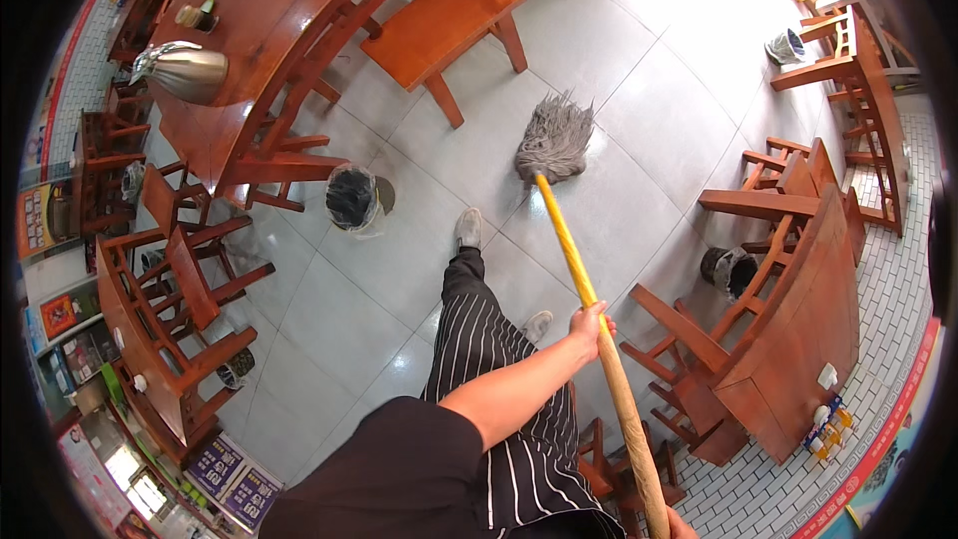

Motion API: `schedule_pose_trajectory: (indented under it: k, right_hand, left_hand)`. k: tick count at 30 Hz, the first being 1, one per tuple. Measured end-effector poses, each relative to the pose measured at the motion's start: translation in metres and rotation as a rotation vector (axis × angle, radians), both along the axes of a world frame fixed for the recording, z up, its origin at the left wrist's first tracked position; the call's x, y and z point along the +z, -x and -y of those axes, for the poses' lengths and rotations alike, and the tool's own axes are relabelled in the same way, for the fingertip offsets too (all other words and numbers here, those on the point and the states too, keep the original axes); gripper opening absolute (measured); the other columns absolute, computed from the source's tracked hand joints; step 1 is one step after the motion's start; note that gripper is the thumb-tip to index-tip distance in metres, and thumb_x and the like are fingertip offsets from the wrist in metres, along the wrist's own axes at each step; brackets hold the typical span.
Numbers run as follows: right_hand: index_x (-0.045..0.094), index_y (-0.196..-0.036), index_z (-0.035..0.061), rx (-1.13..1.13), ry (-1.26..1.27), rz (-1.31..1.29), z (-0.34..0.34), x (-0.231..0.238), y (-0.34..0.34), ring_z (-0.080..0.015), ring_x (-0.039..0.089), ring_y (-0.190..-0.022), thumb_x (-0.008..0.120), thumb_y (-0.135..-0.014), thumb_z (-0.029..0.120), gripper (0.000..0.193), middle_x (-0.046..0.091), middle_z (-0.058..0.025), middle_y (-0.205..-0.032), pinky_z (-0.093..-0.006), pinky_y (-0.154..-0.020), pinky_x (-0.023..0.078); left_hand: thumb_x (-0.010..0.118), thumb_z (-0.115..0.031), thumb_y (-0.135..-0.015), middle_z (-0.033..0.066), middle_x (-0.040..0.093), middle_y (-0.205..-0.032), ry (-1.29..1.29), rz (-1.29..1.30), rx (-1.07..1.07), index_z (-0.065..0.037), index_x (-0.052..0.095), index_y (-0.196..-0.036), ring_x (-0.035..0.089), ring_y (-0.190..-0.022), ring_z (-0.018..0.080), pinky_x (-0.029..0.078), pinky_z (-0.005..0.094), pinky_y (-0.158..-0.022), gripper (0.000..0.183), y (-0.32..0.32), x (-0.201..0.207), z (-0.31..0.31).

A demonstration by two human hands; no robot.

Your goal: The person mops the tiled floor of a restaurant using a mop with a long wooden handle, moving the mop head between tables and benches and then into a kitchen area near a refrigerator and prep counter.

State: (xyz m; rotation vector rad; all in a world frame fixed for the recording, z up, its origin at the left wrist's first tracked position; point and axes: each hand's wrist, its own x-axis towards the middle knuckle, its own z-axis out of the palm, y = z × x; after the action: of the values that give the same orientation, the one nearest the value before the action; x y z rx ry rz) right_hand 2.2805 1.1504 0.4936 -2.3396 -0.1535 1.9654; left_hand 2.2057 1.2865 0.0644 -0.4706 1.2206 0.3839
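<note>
The mop (567,245) stands with its soft, likely drag-heavy head (556,138) on the tiled floor (349,309), its apparently stiff handle (624,397) best held at two spaced points, the left hand's grip (591,327) clamped mid-handle, the right hand's (682,526) indeterminable.

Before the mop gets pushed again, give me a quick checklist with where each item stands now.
1. Left hand closed around the mop handle: ok.
2. Right hand gripping the handle: cannot tell; it is mostly cut off at the lower edge.
3. Mop head down on the tiled floor, strands spread: ok.
4. Left shoe and right shoe apart from the mop head: ok.
5. Orange-brown bench and black-lined bin apart from the mop head: ok.
6. Floor dry enough for footing: cannot tell; it shines in places, but that may be reflected light.
</note>
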Motion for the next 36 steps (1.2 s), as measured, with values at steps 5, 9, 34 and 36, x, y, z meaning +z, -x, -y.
schedule_pose_trajectory:
  k: [5, 9, 34, 36]
  right_hand:
    - [0.044, -0.14, 0.0068, -0.095, -0.11, -0.095, 0.045, 0.018, -0.03, -0.0038, 0.043, -0.059, 0.063, -0.085, 0.003, 0.058, 0.052, 0.0041, -0.076, -0.0209, -0.049, 0.034]
    - [0.045, -0.139, 0.0055, -0.021, -0.003, -0.134, -0.001, 0.045, -0.036, -0.0035, 0.041, -0.058, 0.06, -0.086, 0.003, 0.055, 0.051, 0.0047, -0.076, -0.0201, -0.049, 0.032]
    - [0.048, -0.106, 0.0058, 0.155, -0.096, -0.52, -0.333, -0.37, 0.26, -0.0141, 0.05, -0.042, 0.044, -0.1, 0.04, 0.035, 0.047, -0.0026, -0.061, -0.0301, -0.038, 0.045]
    - [0.048, -0.103, 0.0054, 0.277, -0.093, -0.536, -0.312, -0.36, 0.286, -0.0139, 0.05, -0.043, 0.045, -0.1, 0.041, 0.036, 0.047, -0.0024, -0.061, -0.0302, -0.038, 0.045]
  left_hand:
    - [0.062, -0.019, -0.09, 0.008, 0.054, -0.078, -0.091, -0.086, 0.047, -0.009, 0.048, -0.101, 0.058, -0.064, 0.0215, 0.052, 0.0373, -0.057, 0.021, 0.025, 0.058, -0.012]
    - [0.061, -0.017, -0.09, 0.008, 0.055, -0.078, -0.116, -0.124, 0.178, -0.009, 0.048, -0.1, 0.058, -0.064, 0.0225, 0.051, 0.039, -0.059, 0.018, 0.06, 0.09, -0.029]
    - [0.066, -0.012, -0.081, 0.0139, 0.058, -0.109, -0.378, -0.776, -0.345, -0.012, 0.035, -0.136, 0.064, -0.074, 0.0242, 0.056, 0.0375, -0.058, 0.064, 0.335, -0.097, -0.336]
    - [0.065, -0.009, -0.078, 0.0145, 0.059, -0.118, -0.487, -1.247, -0.568, -0.014, 0.025, -0.147, 0.065, -0.076, 0.0251, 0.056, 0.0353, -0.058, 0.08, 0.392, -0.132, -0.32]
